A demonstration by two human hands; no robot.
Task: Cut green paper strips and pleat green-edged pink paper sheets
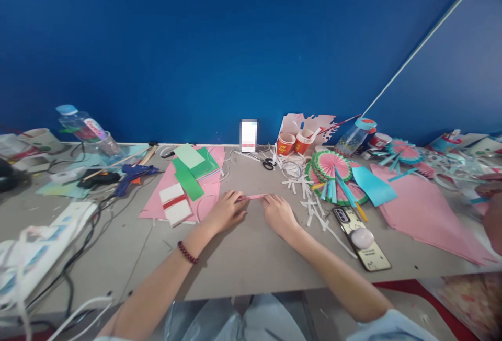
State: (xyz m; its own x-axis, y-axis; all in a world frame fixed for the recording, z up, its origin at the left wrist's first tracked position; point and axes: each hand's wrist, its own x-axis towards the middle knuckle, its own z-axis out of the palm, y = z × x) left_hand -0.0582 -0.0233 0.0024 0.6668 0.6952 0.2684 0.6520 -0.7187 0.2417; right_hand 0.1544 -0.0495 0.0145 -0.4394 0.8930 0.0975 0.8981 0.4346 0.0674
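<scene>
A narrow pink paper strip (255,196) stretches between my two hands, low over the grey table. My left hand (227,210), a dark bead bracelet (187,252) on its wrist, is closed on the strip's left end. The right end is pinched under the fingers of my right hand (279,215). Just left of my left hand lie pink paper sheets (214,194), with green paper (189,183) and a white block with a red band (175,204) on top. Watermelon-coloured paper fans (333,166) rest beyond my right hand.
Black-handled scissors (269,163), red paper cups (286,144) and white paper scraps (309,205) lie ahead. A phone (363,239) and pink sheets (427,210) are on the right, near another person's hand (493,220). Leftward sit a blue glue gun (131,176), cables and a power strip (43,241).
</scene>
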